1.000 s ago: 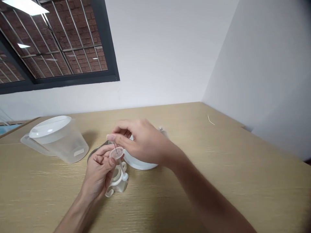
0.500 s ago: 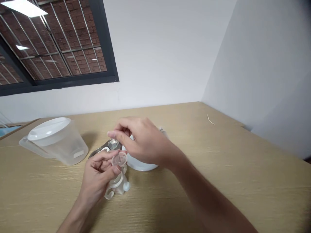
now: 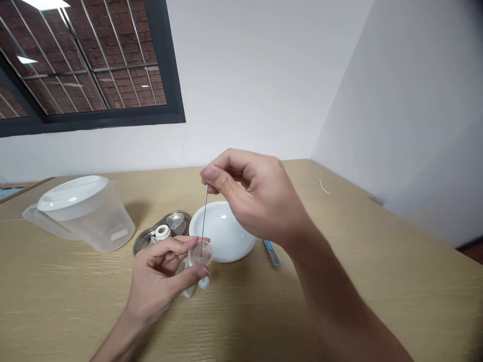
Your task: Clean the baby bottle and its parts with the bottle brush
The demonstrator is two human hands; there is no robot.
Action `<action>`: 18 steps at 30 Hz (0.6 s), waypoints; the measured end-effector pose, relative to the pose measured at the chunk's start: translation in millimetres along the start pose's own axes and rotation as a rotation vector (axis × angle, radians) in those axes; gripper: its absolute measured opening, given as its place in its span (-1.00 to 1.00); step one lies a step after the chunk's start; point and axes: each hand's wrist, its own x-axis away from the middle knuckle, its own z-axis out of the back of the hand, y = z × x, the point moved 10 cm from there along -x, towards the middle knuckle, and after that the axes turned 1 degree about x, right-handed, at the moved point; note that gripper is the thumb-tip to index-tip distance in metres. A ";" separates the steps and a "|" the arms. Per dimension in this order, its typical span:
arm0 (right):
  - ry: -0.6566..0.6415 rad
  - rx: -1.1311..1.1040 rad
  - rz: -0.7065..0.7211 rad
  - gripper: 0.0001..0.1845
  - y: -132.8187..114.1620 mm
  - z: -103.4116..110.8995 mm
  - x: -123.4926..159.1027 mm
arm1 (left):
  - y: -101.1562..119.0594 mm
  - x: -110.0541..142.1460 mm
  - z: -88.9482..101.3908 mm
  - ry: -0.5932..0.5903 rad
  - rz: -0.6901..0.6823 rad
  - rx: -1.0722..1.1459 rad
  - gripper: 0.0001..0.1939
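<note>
My left hand [image 3: 160,271] pinches a small clear round cup-like piece [image 3: 206,254] at its rim, between thumb and fingers. From above, my right hand [image 3: 252,193] grips a thin twisted metal wire [image 3: 204,221] between thumb and forefinger. The wire points down, its lower end inside the clear piece; whether it carries bristles I cannot tell. Under my left hand stands a translucent part with a pale rounded tip [image 3: 204,283], mostly hidden. Just behind the clear piece is a white bowl [image 3: 222,236], partly covered by my right hand.
A kidney-shaped steel tray [image 3: 141,240] holds a white ring-topped part [image 3: 162,232] and a clear piece [image 3: 175,221]. To the left stands a lidded translucent pitcher [image 3: 113,216]. A blue handle [image 3: 272,254] lies right of the bowl, and a thin pale strip [image 3: 324,187] further back.
Both hands have shifted right, the left with the clear piece; the right has risen with the wire, showing more of its length. The bowl, tray and blue handle are less covered.
</note>
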 end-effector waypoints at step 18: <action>0.336 0.008 0.168 -0.77 -25.6 60.0 3.4 | -10.2 -0.8 1.5 0.026 0.014 -0.037 -0.60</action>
